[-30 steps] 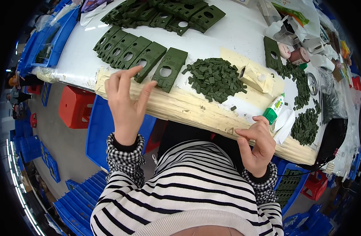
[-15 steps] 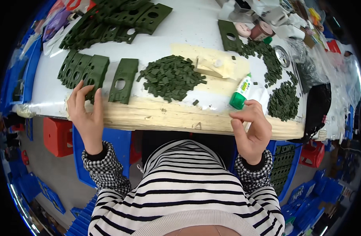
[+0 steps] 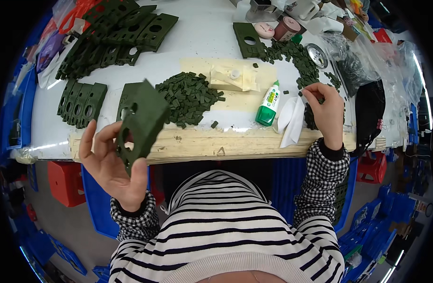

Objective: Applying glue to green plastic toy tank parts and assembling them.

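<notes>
My left hand (image 3: 113,162) holds up a dark green moulded panel (image 3: 148,120) with round holes, tilted above the table's front edge. Behind it another green panel (image 3: 127,94) lies on the table, partly hidden. At the right, my right hand (image 3: 327,108) is closed in a pinch, with a small dark piece (image 3: 300,93) showing at its fingertips. That hand covers part of the right-hand pile of small green chips (image 3: 310,119). A larger heap of green chips (image 3: 188,99) lies mid-table. Left of the right hand stands a glue bottle (image 3: 268,106) with a green base and tip.
A row of green panels (image 3: 82,104) lies at the left, with a bigger stack (image 3: 117,37) behind. White paper (image 3: 292,120) lies beside the glue. A wrapped block (image 3: 233,78) sits mid-table. A round tin (image 3: 316,55) and plastic bags (image 3: 344,52) crowd the far right.
My left hand has lifted a panel off the left row and brought it nearer. My right hand has moved from beside the glue bottle to the right pile and closed in a pinch. The view has shifted.
</notes>
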`<state>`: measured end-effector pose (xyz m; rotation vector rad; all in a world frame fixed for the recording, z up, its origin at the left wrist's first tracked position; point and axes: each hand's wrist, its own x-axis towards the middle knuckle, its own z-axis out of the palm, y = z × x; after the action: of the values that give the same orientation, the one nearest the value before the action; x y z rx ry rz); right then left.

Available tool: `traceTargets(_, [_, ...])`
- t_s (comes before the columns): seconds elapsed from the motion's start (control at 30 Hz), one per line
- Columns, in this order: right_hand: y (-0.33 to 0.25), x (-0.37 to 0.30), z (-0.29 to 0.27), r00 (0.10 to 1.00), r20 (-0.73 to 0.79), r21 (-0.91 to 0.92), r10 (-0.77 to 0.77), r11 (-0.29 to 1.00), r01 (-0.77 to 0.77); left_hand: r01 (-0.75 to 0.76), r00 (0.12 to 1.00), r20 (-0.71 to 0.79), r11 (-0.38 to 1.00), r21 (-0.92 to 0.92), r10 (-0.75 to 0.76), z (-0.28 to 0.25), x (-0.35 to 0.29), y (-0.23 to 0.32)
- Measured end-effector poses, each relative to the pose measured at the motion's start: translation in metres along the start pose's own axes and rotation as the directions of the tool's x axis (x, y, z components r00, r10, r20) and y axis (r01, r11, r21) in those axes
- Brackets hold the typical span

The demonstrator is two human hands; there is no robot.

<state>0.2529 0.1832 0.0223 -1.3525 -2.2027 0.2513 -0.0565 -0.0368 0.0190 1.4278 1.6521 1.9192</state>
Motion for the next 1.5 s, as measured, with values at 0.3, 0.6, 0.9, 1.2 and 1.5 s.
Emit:
traceTargets(0.3, [0.011, 0.005, 0.009, 0.989, 0.135, -0.046, 0.062, 0.997, -0.056, 0.106, 0.964, 0.263, 0.972, -0.209, -0.049, 0.027, -0.007, -0.008])
traceTargets(0.6, [-0.056, -0.015, -0.017, 0.998, -0.047, 0.546, 0.029, 0.838, 0.001, 0.181, 0.932, 0.349, 0.963, -0.202, -0.102, 0.039, -0.007, -0.008])
traceTargets(0.9, [-0.115, -0.037, 0.003, 0.964, 0.251, 0.772, -0.082, 0.618, -0.148, -0.020, 0.928, 0.371, 1.000, -0.014, 0.024, 0.049, -0.001, -0.001])
traceTargets(1.2, [-0.109, -0.031, 0.015, 0.941, 0.286, 0.715, -0.179, 0.694, -0.085, -0.121, 0.920, 0.382, 0.990, 0.074, 0.084, 0.047, 0.000, 0.003])
traceTargets(1.5, [-0.109, -0.024, 0.021, 0.875, 0.434, 0.739, -0.212, 0.640, -0.212, -0.143, 0.902, 0.421, 0.986, 0.084, 0.096, 0.045, -0.001, 0.000])
